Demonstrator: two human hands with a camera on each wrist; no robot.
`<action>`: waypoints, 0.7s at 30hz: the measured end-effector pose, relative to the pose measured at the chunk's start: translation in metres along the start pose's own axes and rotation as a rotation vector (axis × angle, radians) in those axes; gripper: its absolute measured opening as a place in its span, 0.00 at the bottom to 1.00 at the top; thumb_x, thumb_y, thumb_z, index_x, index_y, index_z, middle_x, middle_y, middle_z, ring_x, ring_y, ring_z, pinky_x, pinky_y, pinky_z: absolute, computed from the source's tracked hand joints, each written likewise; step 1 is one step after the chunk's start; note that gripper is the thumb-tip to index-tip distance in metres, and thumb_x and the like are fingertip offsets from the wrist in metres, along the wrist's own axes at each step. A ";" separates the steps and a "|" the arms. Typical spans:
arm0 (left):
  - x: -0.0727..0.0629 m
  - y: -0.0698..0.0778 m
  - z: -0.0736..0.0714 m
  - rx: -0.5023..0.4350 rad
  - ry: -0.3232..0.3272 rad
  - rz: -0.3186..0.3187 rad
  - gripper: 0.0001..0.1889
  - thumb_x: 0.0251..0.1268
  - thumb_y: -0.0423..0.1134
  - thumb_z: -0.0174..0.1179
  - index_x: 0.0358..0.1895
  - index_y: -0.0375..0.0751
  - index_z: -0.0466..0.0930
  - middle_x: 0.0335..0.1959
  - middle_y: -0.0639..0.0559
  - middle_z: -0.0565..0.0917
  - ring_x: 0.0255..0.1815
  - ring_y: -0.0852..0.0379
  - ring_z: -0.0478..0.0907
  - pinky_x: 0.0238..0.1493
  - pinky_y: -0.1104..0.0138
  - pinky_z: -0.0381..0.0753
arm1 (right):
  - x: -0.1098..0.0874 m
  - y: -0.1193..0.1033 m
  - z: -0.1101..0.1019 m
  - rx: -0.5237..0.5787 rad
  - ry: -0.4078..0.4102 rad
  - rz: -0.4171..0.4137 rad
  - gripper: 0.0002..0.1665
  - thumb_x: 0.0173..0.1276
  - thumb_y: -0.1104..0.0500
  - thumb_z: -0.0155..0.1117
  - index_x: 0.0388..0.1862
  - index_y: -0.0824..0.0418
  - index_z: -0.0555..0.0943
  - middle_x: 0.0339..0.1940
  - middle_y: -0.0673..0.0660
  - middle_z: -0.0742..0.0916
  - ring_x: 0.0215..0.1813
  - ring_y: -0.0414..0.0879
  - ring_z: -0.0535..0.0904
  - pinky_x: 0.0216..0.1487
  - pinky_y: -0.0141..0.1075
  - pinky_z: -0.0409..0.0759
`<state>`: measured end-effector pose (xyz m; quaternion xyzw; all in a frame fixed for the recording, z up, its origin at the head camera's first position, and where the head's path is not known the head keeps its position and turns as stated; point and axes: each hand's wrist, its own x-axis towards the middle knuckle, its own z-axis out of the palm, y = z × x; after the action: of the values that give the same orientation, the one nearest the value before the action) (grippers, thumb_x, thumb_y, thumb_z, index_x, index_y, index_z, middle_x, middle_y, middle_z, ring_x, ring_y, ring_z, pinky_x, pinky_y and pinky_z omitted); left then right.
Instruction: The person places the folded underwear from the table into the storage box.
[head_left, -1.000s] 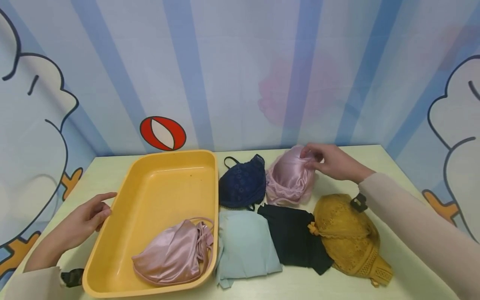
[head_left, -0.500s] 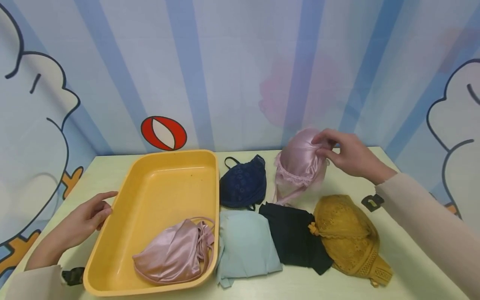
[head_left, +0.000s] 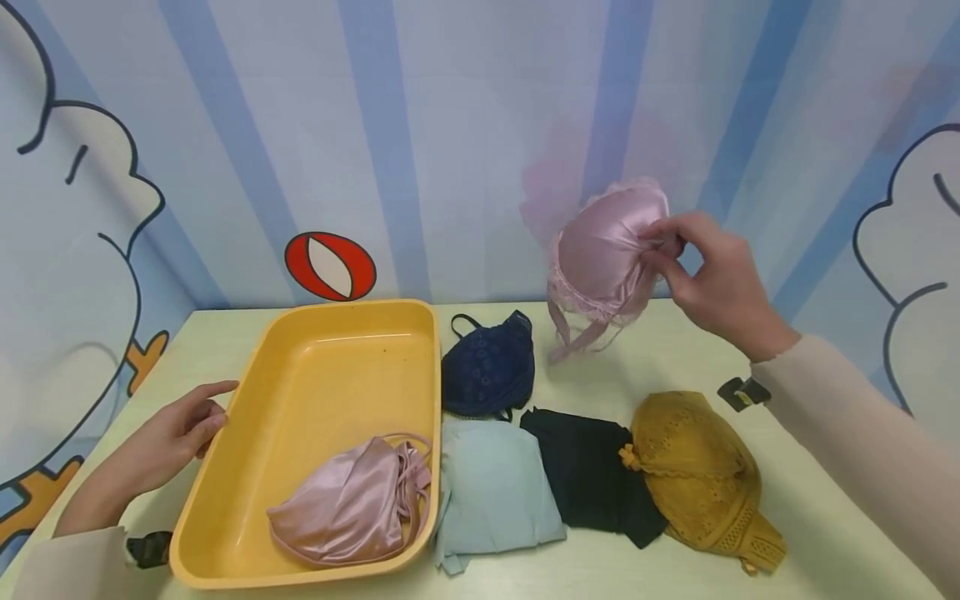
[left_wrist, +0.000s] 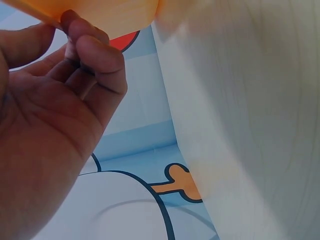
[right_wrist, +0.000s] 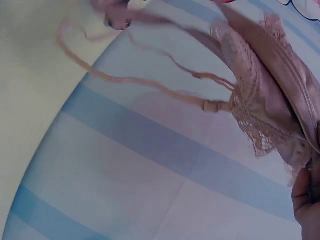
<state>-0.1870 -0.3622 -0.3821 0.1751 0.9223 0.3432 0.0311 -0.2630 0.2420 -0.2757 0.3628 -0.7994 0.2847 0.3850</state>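
Note:
My right hand [head_left: 716, 279] pinches a pink satin bra [head_left: 603, 246] with lace edging, held up above the back of the table. Its straps dangle below the cups; in the right wrist view the lace, straps and folded cups of the bra [right_wrist: 260, 85] show beside my thumb. My left hand [head_left: 168, 437] is at the left rim of a yellow tray [head_left: 432, 358]; the left wrist view shows my thumb and curled fingers [left_wrist: 102, 55] gripping that rim. Inside the tray's near right corner lies a folded mauve satin garment [head_left: 348, 508] with thin straps.
Right of the tray, a navy lace bra [head_left: 487, 367] lies behind a folded pale green cloth [head_left: 498, 487]. Beside these are a folded black cloth [head_left: 588, 471] and a mustard bra [head_left: 697, 479]. A printed backdrop [head_left: 487, 150] stands along the table's back edge.
My right hand has lifted the pink bra off the table, upward and slightly to the right, and its straps now hang free. My left hand has stayed at the tray's rim.

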 end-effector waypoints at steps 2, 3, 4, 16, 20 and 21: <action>0.000 0.000 0.001 -0.001 0.004 0.011 0.22 0.75 0.32 0.45 0.67 0.26 0.56 0.30 0.46 0.74 0.22 0.59 0.71 0.24 0.66 0.74 | 0.006 -0.003 -0.002 -0.009 0.031 -0.025 0.17 0.54 0.78 0.66 0.43 0.69 0.79 0.35 0.59 0.81 0.35 0.43 0.72 0.40 0.29 0.67; 0.001 0.000 0.001 -0.002 0.006 0.017 0.22 0.75 0.32 0.45 0.67 0.26 0.56 0.29 0.47 0.73 0.22 0.59 0.71 0.23 0.65 0.73 | 0.009 -0.004 -0.002 -0.006 0.048 -0.039 0.17 0.55 0.78 0.65 0.43 0.69 0.79 0.35 0.60 0.81 0.35 0.44 0.72 0.40 0.29 0.67; 0.001 0.000 0.002 -0.003 0.007 0.024 0.22 0.75 0.31 0.44 0.67 0.26 0.56 0.28 0.47 0.73 0.21 0.58 0.70 0.23 0.65 0.73 | 0.012 -0.006 -0.003 -0.007 0.060 -0.052 0.16 0.55 0.78 0.65 0.43 0.70 0.79 0.36 0.61 0.81 0.36 0.44 0.72 0.41 0.30 0.67; 0.005 0.001 0.005 -0.001 0.021 0.037 0.22 0.74 0.31 0.45 0.67 0.26 0.56 0.25 0.49 0.71 0.19 0.55 0.68 0.20 0.67 0.70 | 0.052 -0.074 0.005 0.180 0.241 -0.190 0.16 0.48 0.85 0.63 0.35 0.74 0.79 0.29 0.65 0.80 0.31 0.50 0.71 0.40 0.32 0.68; 0.005 0.002 0.005 0.003 0.029 0.033 0.22 0.74 0.29 0.45 0.67 0.25 0.56 0.25 0.49 0.71 0.19 0.55 0.68 0.20 0.67 0.69 | 0.059 -0.085 0.016 0.243 0.279 -0.218 0.17 0.47 0.85 0.64 0.35 0.72 0.79 0.29 0.64 0.81 0.31 0.51 0.71 0.39 0.33 0.68; 0.005 0.002 0.006 0.003 0.030 0.035 0.22 0.74 0.29 0.45 0.67 0.25 0.56 0.25 0.49 0.71 0.19 0.55 0.68 0.20 0.67 0.70 | 0.061 -0.088 0.020 0.256 0.284 -0.228 0.17 0.47 0.85 0.64 0.36 0.72 0.79 0.30 0.63 0.81 0.31 0.52 0.72 0.39 0.34 0.68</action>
<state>-0.1903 -0.3554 -0.3849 0.1861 0.9200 0.3448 0.0110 -0.2275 0.1549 -0.2211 0.4531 -0.6482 0.3868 0.4743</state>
